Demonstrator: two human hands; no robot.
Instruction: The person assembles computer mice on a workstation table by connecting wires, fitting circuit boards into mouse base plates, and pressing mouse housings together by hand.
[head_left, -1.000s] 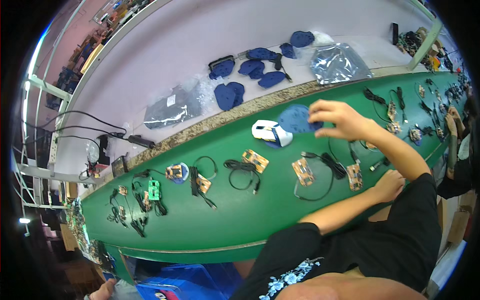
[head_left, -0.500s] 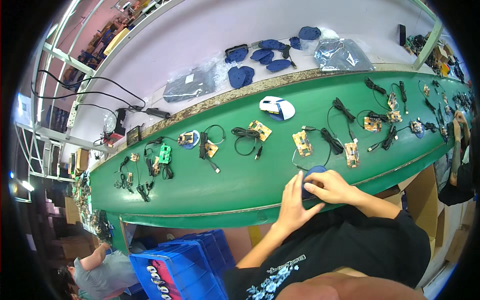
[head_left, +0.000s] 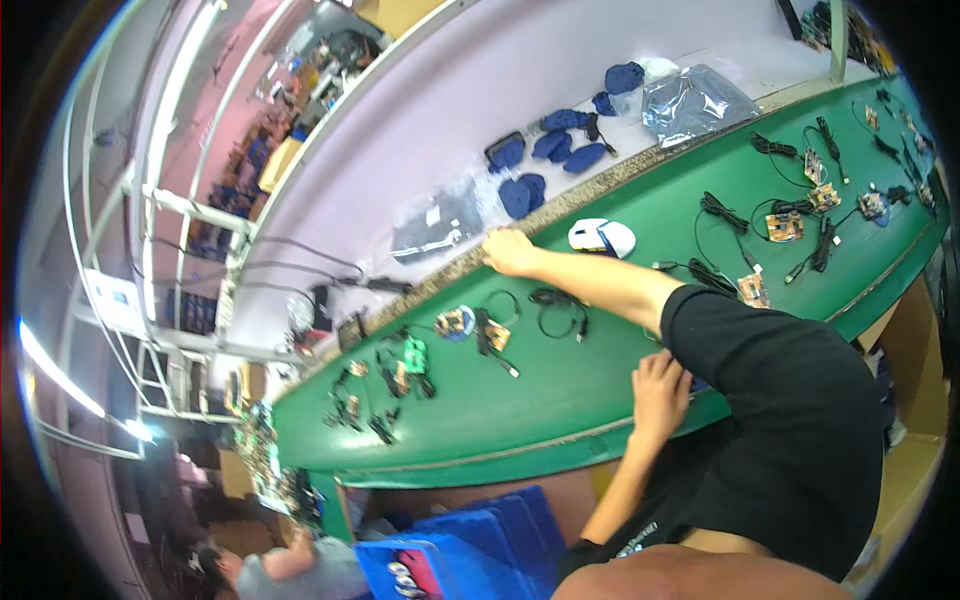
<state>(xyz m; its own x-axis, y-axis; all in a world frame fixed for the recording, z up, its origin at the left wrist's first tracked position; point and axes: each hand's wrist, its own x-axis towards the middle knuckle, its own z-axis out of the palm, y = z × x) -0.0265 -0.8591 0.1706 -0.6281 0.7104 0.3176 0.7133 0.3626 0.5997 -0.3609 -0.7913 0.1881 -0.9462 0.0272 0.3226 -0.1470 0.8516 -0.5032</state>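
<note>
My left hand (head_left: 660, 395) is at the front edge of the green bench, fingers bent against a dark blue mouse shell (head_left: 698, 385). Only a sliver of that shell shows; my hand and right sleeve cover the rest. Stretched across the bench, my right hand (head_left: 512, 251) is at the stone-edged ledge, below blue mouse shells (head_left: 522, 195) and a grey plastic bag (head_left: 438, 228). Its fingers look curled in, and whatever they may hold is hidden. A white and blue mouse (head_left: 602, 238) sits just beyond my right forearm.
Circuit boards with coiled black cables lie along the bench, among them an orange board (head_left: 785, 227) and a green board (head_left: 415, 355). A silvery bag (head_left: 697, 104) rests on the ledge. Blue crates (head_left: 470, 540) stand below; a co-worker (head_left: 300, 565) is at lower left.
My right hand has left the blue shell and reached forward and left to the ledge. My left hand stays at the bench's front edge. The whole view has tilted and shifted.
</note>
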